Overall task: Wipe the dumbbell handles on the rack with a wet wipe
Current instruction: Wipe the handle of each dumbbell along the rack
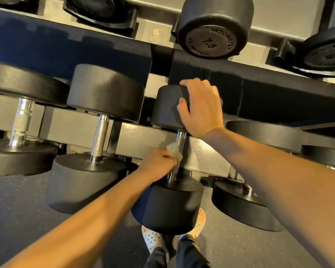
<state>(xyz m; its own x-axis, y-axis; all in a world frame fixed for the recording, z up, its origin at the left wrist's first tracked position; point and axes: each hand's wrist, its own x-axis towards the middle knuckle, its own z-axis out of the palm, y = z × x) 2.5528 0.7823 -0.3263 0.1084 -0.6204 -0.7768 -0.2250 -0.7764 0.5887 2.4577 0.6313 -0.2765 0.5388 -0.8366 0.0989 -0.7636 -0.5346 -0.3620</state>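
At frame centre, a crumpled wet wipe (174, 154) is clenched in the left hand (159, 163) against the knurled dumbbell handle (180, 144), while the far dumbbell head (166, 105) is clasped by the right hand (200, 107) with curled fingers.

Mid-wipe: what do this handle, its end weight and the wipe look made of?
The handle: bright metal, likely chromed steel; shiny, with cross-hatched knurling. The end weight held by the right hand: matte black, probably rubber-coated; dull, rounded edges. The wipe in the left hand: thin whitish crumpled sheet, cloth or paper unclear.
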